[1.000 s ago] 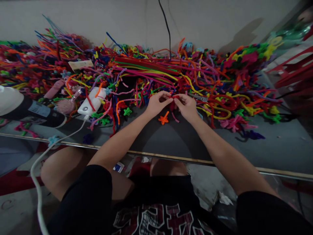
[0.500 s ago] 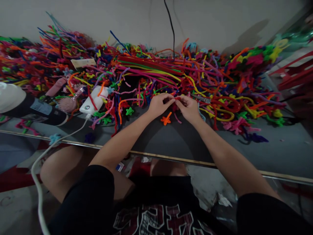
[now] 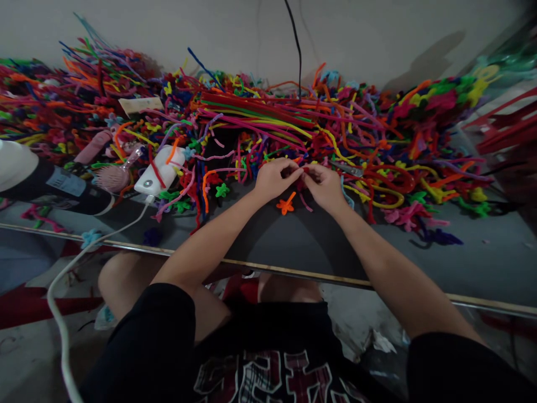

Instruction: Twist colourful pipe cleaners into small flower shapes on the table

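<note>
My left hand and my right hand meet fingertip to fingertip over the near edge of the pile. Both are closed in a pinch around a small red pipe cleaner, most of it hidden by the fingers. Just below them on the grey table lies an orange pipe-cleaner flower with a short stem. A green flower rests left of my left hand. Beside my right hand, a pair of scissors lies partly buried among the pipe cleaners.
Tangled pipe cleaners and flowers heap along the wall, with a straight bundle on top. Toward the left are a white cabled device, a pink hairbrush and a large dark bottle. The table's front edge runs before my lap.
My hands keep their pinch at nearly the same spot. My leg under the table on the left has shifted inward to the right. The camera view has moved slightly.
</note>
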Action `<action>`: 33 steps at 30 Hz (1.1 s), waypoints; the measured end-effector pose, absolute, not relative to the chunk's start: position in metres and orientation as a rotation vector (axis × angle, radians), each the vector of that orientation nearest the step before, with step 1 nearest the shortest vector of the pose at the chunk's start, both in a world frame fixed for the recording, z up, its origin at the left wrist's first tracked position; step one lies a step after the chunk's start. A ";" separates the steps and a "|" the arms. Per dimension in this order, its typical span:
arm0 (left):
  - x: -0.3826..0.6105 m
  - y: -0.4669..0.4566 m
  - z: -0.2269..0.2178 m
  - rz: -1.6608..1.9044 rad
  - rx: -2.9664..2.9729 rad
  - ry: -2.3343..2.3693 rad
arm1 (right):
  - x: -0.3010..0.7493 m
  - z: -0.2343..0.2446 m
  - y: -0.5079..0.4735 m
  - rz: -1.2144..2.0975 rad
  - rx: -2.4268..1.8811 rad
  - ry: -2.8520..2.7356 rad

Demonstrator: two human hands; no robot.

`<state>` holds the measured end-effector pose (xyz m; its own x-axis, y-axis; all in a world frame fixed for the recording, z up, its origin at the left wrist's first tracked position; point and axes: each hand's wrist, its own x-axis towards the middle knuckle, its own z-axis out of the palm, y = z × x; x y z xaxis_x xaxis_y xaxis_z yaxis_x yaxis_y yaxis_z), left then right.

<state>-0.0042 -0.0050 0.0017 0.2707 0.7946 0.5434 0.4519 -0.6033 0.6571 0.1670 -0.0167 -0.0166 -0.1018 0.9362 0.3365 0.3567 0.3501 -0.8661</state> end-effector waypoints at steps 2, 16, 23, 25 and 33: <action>-0.004 -0.004 0.000 1.272 2.189 1.145 | 0.167 -0.017 -0.017 0.747 -1.180 -1.662; -0.003 -0.007 0.003 1.224 2.212 1.276 | 0.165 -0.016 -0.018 0.680 -1.166 -1.672; -0.003 -0.008 0.004 1.220 2.184 1.270 | 0.166 -0.016 -0.018 0.680 -1.179 -1.682; -0.003 -0.007 0.004 1.227 2.182 1.252 | 0.166 -0.016 -0.018 0.686 -1.178 -1.680; -0.002 -0.005 0.006 1.208 1.969 1.145 | 0.166 -0.015 -0.019 0.665 -1.199 -1.698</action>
